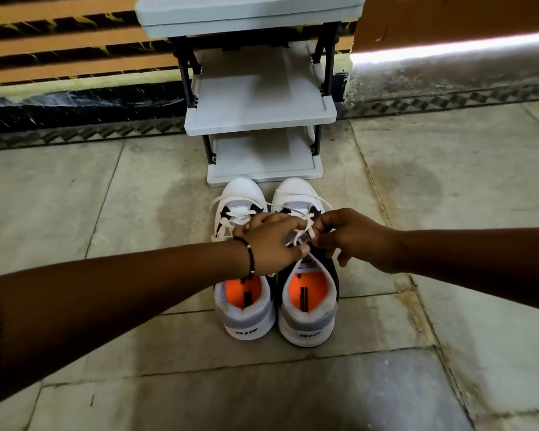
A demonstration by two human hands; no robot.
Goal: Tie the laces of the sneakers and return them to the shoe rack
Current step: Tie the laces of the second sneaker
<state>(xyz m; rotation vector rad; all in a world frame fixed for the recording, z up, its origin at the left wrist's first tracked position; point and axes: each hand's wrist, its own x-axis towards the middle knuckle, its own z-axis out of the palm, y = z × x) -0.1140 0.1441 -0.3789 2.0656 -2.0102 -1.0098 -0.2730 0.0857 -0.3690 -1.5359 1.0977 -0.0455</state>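
2 sneakers stand side by side on the tiled floor (448, 181), toes pointing at the shoe rack (260, 110) and heels toward the camera, orange insoles showing in both. The left sneaker (246, 306) and the right sneaker (307, 309) touch or nearly touch along their inner sides, and their toes sit just before the front edge of the rack's lowest shelf. The rack is grey with dark posts and stands against the wall; its 3 visible shelves carry nothing. Both hands meet over the tongue of the right sneaker. The left hand (273, 244), with a beaded bracelet (246, 256) on its wrist, has its grip pinched on the white laces (305, 234) of that shoe. The right hand (352, 241) likewise pinches a strand of the same laces between fingertips, the 2 hands close together. The left sneaker's laces (231, 220) lie loose across its top and spill over its outer side.
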